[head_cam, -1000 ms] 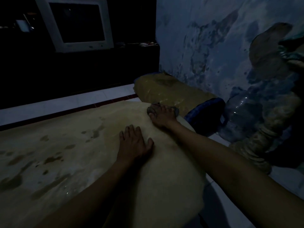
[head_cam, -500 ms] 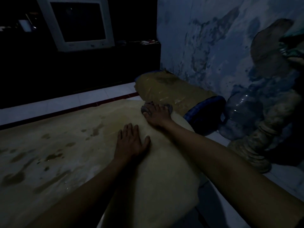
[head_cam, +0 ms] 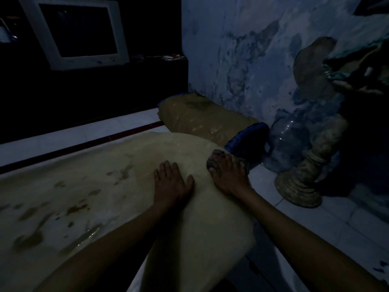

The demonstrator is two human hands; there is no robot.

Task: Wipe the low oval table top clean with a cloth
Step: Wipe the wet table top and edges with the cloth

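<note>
Rightward, right hand (head_cam: 228, 178) fingers press cloth (head_cam: 216, 158) at table (head_cam: 117, 186) edge; left hand (head_cam: 170, 185) fingers flat.

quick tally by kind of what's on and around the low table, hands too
hands: 2, left hand flat on the table top, right hand pressing the cloth
cloths: 1
tables: 1
monitors: 1, white-framed monitor
cushions: 1, tan cushion
water jugs: 1, clear jug
carved stands: 1, stand
total: 8
</note>
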